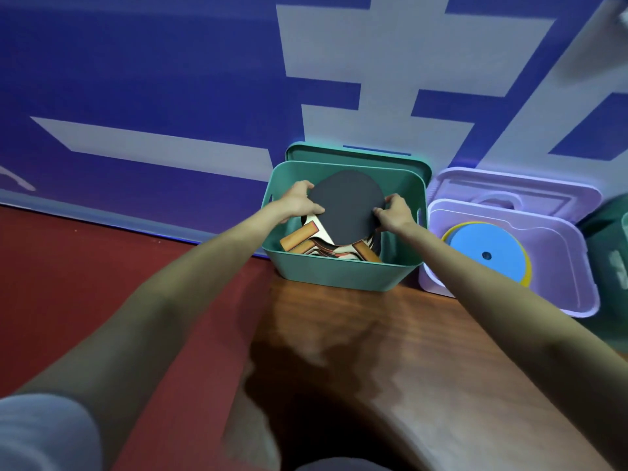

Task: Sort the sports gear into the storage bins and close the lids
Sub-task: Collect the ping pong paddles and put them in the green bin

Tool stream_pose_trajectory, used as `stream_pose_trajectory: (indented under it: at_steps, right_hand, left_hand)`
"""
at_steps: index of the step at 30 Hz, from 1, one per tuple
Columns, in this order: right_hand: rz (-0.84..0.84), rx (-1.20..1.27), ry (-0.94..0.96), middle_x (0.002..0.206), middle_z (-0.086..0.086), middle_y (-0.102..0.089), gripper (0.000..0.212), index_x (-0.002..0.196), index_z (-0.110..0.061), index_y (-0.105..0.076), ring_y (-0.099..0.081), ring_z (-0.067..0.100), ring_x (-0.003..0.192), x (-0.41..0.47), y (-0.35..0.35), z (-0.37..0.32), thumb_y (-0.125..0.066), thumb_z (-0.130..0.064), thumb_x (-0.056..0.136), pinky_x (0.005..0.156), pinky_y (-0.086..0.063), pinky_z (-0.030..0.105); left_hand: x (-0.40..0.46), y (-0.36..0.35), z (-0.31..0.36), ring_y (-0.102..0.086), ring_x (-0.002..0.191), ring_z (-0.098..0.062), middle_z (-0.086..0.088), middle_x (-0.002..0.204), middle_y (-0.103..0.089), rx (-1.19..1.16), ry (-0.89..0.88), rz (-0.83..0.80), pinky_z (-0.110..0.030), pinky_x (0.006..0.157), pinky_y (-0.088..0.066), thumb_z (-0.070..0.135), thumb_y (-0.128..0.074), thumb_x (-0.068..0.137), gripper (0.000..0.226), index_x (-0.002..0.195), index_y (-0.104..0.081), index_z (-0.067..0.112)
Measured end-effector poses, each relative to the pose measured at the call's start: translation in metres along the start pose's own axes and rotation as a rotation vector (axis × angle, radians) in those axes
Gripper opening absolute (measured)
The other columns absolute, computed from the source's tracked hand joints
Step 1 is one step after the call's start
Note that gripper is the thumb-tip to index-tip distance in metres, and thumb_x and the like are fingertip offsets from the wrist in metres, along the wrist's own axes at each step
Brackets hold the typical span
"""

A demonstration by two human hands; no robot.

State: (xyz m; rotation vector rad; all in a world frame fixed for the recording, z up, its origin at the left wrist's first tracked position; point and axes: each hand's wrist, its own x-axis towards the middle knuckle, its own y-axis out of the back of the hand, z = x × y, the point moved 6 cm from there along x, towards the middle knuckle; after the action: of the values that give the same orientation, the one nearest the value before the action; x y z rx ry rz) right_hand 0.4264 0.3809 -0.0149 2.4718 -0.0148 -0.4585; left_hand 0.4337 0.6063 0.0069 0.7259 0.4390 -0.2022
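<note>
At the bench's (424,368) far edge: green bin (339,273), lid (356,154) propped behind. Left hand (299,202) and right hand (394,212), fingers gripping the black-faced paddle (350,205) by its rim, settling it onto stacked paddles (306,239). Beside: lilac bin (560,266), blue disc (486,256) inside, unlidded.

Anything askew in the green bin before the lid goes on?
The paddles lie jumbled in the green bin, handles crossing. The top black paddle, gripped by the left hand and right hand, sits tilted near the rim.
</note>
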Motion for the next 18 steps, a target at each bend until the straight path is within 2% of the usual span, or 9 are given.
stream_pose_trajectory:
  at_steps: [2,6,8,10,13,16,18]
  right_hand:
    - [-0.003,-0.059,0.004,0.094,0.021,-0.066,0.023,0.1,0.007,-0.055,-0.065,0.035,0.085,0.004,-0.005,0.002,-0.055,-0.01,0.085,0.082,-0.053,0.046]
    - [-0.043,-0.194,0.024,0.098,0.022,-0.065,0.021,0.097,0.006,-0.06,-0.062,0.038,0.096,0.006,-0.012,0.003,-0.055,-0.011,0.086,0.073,-0.042,0.029]
    - [-0.075,-0.244,0.035,0.103,0.023,-0.066,0.023,0.099,0.007,-0.064,-0.061,0.038,0.099,0.008,-0.015,0.005,-0.055,-0.01,0.086,0.073,-0.04,0.028]
    - [-0.095,-0.286,0.032,0.098,0.024,-0.067,0.023,0.095,0.007,-0.066,-0.062,0.037,0.095,0.011,-0.015,0.006,-0.056,-0.01,0.085,0.071,-0.04,0.028]
    - [-0.067,-0.338,0.084,0.089,0.025,-0.065,0.02,0.085,0.011,-0.062,-0.059,0.038,0.088,0.013,-0.007,0.0,-0.055,-0.008,0.083,0.073,-0.045,0.033]
    - [0.0,-0.347,0.203,0.11,0.026,-0.062,0.028,0.108,0.008,-0.061,-0.056,0.037,0.106,0.017,0.008,-0.017,-0.055,-0.006,0.085,0.093,-0.044,0.037]
    - [0.07,-0.367,0.344,0.119,0.025,-0.054,0.034,0.119,0.003,-0.053,-0.053,0.037,0.11,0.019,0.022,-0.034,-0.054,-0.004,0.086,0.097,-0.041,0.038]
  left_hand:
    - [0.0,-0.001,-0.002,-0.057,0.114,-0.027,-0.009,0.124,-0.06,0.109,0.0,0.026,-0.036,0.098,-0.045,0.015,-0.073,0.081,0.064,0.136,-0.042,0.01]
    - [0.003,-0.008,-0.006,-0.052,0.119,-0.03,-0.011,0.127,-0.057,0.23,0.013,0.05,-0.034,0.096,-0.045,0.013,-0.068,0.084,0.053,0.132,-0.046,0.008]
    - [0.006,-0.011,-0.008,-0.054,0.117,-0.03,-0.011,0.125,-0.058,0.286,0.022,0.034,-0.039,0.096,-0.047,0.015,-0.068,0.082,0.052,0.129,-0.047,0.007]
    - [0.008,-0.012,-0.008,-0.056,0.113,-0.031,-0.01,0.12,-0.06,0.34,0.02,0.013,-0.043,0.094,-0.049,0.017,-0.067,0.081,0.048,0.124,-0.051,0.006]
    - [0.012,-0.005,0.0,-0.056,0.113,-0.031,-0.012,0.122,-0.059,0.411,-0.022,0.067,-0.039,0.093,-0.049,0.016,-0.063,0.083,0.03,0.111,-0.058,0.008]
    - [0.013,0.014,0.02,-0.052,0.122,-0.029,-0.009,0.133,-0.054,0.42,-0.129,0.206,-0.037,0.098,-0.043,0.013,-0.059,0.086,0.034,0.12,-0.06,0.012]
    - [0.011,0.032,0.039,-0.056,0.117,-0.028,-0.009,0.131,-0.057,0.415,-0.256,0.334,-0.037,0.096,-0.044,0.011,-0.057,0.088,0.034,0.122,-0.06,0.011]
